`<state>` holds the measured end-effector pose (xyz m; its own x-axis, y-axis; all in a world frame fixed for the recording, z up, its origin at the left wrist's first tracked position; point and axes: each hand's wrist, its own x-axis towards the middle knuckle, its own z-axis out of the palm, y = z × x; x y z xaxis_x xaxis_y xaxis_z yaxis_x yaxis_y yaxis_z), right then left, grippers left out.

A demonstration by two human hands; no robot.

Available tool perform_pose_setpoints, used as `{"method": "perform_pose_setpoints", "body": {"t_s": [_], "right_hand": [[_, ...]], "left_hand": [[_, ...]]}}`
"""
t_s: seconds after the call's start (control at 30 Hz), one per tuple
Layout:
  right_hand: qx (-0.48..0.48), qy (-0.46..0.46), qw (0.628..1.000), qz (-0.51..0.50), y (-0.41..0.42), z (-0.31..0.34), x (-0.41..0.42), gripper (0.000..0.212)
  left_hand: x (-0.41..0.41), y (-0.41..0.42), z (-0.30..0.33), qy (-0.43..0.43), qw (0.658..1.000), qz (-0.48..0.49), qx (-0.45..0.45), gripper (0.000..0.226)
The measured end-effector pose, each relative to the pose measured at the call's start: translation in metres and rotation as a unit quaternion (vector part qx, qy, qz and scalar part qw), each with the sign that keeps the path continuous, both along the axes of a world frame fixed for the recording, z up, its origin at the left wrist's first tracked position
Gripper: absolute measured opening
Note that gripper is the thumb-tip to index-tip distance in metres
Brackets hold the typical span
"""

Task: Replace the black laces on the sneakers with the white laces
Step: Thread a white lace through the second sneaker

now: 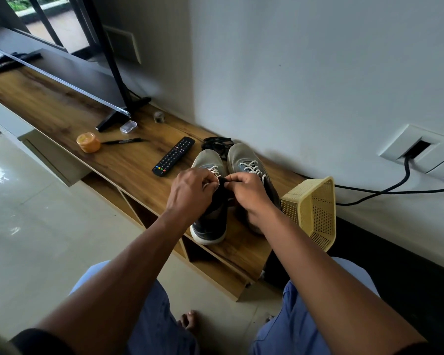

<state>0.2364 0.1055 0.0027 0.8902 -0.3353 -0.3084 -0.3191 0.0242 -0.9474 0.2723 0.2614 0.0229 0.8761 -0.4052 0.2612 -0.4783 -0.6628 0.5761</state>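
White lace [214,172] pinched by left hand [190,194] | right hand [249,194] pinches left sneaker [210,221] tongue | black laces [217,144] at 12 o'clock

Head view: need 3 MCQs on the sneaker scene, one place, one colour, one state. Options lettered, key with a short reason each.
1. Where does the pile of black laces lie?
A. in the basket
B. on the shelf beyond the sneaker toes
C. on the floor

2. What colour is the basket?
A. yellow
B. blue
C. red

3. What state is the right sneaker in?
A. no laces
B. black laces
C. white laces threaded

Key: 1 B, the dark tangle sits on the wooden shelf past the toes. 2 A, its mesh walls are pale yellow. 3 C, white crossings show over its tongue, while the left hand and right hand work at the left sneaker.
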Motion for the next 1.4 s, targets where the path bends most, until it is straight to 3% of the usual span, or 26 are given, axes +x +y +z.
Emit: {"method": "perform_pose_setpoints", "body": {"t_s": [0.2, 0.3, 0.43, 0.77, 1.4], "right_hand": [[0.013, -0.016, 1.000, -0.010, -0.002, -0.004, 0.002, 0.011], [0.009, -0.028, 1.000, -0.006, -0.001, -0.006, 0.002, 0.013], [0.015, -0.027, 1.000, 0.003, -0.001, -0.004, 0.001, 0.010], [0.036, -0.020, 0.999, -0.002, 0.004, -0.003, -0.001, 0.010], [0.025, -0.023, 0.999, -0.025, 0.005, -0.004, -0.002, 0.015]], "left_hand": [[-0.001, -0.003, 0.002, 0.009, 0.998, 0.040, -0.055, 0.005], [0.000, -0.007, 0.006, 0.004, 0.996, -0.003, -0.084, 0.006], [0.000, -0.009, 0.006, -0.005, 0.996, -0.069, -0.056, 0.009], [-0.001, -0.009, -0.001, -0.055, 0.995, 0.049, 0.064, 0.008], [-0.007, -0.010, 0.001, -0.008, 0.997, 0.070, 0.037, 0.015]]}}
